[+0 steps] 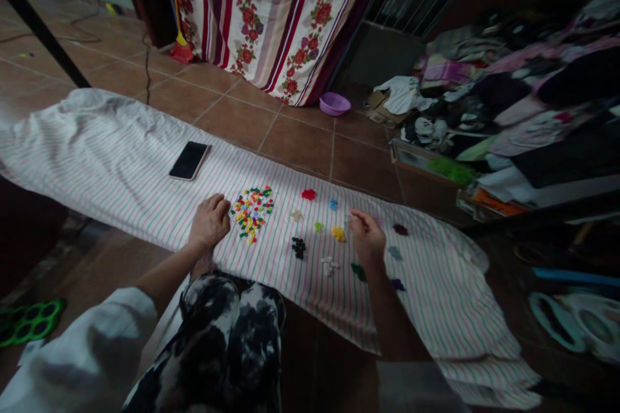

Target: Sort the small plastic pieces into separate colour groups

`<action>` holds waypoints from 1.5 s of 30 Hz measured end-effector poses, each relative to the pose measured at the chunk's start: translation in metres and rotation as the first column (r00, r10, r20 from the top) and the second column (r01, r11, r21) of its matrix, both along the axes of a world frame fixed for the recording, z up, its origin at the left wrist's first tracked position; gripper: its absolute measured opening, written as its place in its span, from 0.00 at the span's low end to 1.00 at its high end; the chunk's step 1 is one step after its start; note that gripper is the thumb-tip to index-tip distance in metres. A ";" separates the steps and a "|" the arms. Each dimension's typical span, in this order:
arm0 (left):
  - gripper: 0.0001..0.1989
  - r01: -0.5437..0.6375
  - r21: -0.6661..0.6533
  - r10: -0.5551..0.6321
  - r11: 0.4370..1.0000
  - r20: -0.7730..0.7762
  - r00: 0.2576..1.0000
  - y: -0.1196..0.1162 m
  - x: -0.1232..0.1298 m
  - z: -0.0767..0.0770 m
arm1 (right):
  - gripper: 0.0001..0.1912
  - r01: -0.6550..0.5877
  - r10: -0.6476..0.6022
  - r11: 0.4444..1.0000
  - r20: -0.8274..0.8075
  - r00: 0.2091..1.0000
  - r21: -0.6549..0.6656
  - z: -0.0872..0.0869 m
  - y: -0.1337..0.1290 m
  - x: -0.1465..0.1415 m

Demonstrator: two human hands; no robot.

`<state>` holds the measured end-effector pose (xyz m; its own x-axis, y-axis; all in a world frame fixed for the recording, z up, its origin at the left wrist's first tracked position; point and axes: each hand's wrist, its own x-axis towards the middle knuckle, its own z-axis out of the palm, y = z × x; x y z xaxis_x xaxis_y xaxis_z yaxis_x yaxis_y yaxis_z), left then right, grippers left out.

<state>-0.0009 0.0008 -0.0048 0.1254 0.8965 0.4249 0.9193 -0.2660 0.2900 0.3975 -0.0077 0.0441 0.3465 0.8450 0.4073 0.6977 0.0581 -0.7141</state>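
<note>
- So our left hand (212,219) was down on the striped cloth (121,155), just beside the mixed pile (252,211) of little colorful pieces. Fingers curled, but we couldn't tell if it was fully closed.
- Our right hand (369,232) was pinched shut near the yellow pile (338,233), toward the cloth's right end. Too blurry to tell if anything was in it.
- Red pile (309,194) and blue pile (333,204) sat nearer the far edge.
- Black pile (298,247) and white pile (329,265) were closer to the near edge.
- Our phone (190,161) lay by the far edge, left of the mixed pile.
</note>
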 end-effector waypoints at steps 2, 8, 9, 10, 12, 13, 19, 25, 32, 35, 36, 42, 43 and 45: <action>0.14 0.002 0.003 -0.002 1.000 0.002 1.000 0.000 0.000 -0.001 | 0.15 -0.179 0.179 0.984 -0.011 0.984 -0.003 -0.001 -0.012 -0.045; 0.14 0.004 0.010 -0.004 1.000 0.005 1.000 0.001 -0.001 -0.002 | 0.13 -0.602 0.604 0.790 -0.016 0.797 -0.113 -0.018 -0.051 -0.148; 0.14 0.006 0.010 -0.006 1.000 0.006 1.000 0.001 -0.001 -0.002 | 0.13 -0.633 0.638 0.761 -0.012 0.770 -0.140 -0.022 -0.055 -0.158; 0.14 0.007 0.008 -0.007 1.000 0.005 1.000 0.001 -0.001 -0.002 | 0.14 -0.652 0.661 0.740 0.002 0.750 -0.166 -0.026 -0.057 -0.165; 0.14 0.005 0.007 -0.005 1.000 0.005 1.000 0.001 -0.001 -0.002 | 0.14 -0.661 0.682 0.722 0.048 0.730 -0.206 -0.031 -0.059 -0.175; 0.14 0.003 0.008 -0.003 1.000 0.006 1.000 0.002 -0.001 -0.003 | 0.14 -0.652 0.680 0.725 0.077 0.729 -0.222 -0.033 -0.058 -0.179; 0.15 0.005 0.009 -0.005 1.000 0.017 1.000 0.002 -0.002 -0.005 | 0.17 -0.583 0.622 0.780 0.172 0.764 -0.227 -0.039 -0.048 -0.189; 0.15 0.010 0.009 -0.010 1.000 0.030 1.000 0.003 -0.001 -0.006 | 0.18 -0.538 0.548 0.836 0.126 0.827 -0.107 -0.048 -0.046 -0.190; 0.15 0.018 0.020 -0.019 1.000 0.049 0.999 0.002 -0.002 -0.006 | 0.16 -0.449 0.449 0.894 0.047 0.892 -0.005 -0.057 -0.041 -0.191; 0.17 0.051 0.014 -0.051 0.999 0.026 0.998 0.000 -0.002 -0.004 | 0.16 -0.421 0.421 0.907 0.004 0.907 0.022 -0.058 -0.037 -0.191; 0.18 0.065 0.006 -0.065 0.998 0.008 0.998 -0.001 -0.002 -0.004 | 0.15 -0.418 0.418 0.908 -0.005 0.909 0.029 -0.058 -0.037 -0.191; 0.24 0.122 -0.055 -0.126 0.991 -0.078 0.989 -0.006 0.000 -0.009 | 0.14 -0.426 0.427 0.904 -0.035 0.904 0.023 -0.055 -0.037 -0.191; 0.25 0.129 -0.055 -0.133 0.990 -0.078 0.988 -0.008 -0.001 -0.011 | 0.13 -0.427 0.427 0.904 -0.038 0.903 0.019 -0.055 -0.037 -0.192; 0.26 0.153 -0.043 -0.156 0.987 -0.071 0.985 -0.011 -0.001 -0.014 | 0.13 -0.421 0.421 0.907 -0.041 0.906 0.008 -0.054 -0.037 -0.193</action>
<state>-0.0021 -0.0106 -0.0186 0.2935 0.8788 0.3762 0.8873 -0.3969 0.2349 0.2048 -0.0446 -0.0095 -0.0255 0.9165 0.3993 0.5791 0.3391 -0.7414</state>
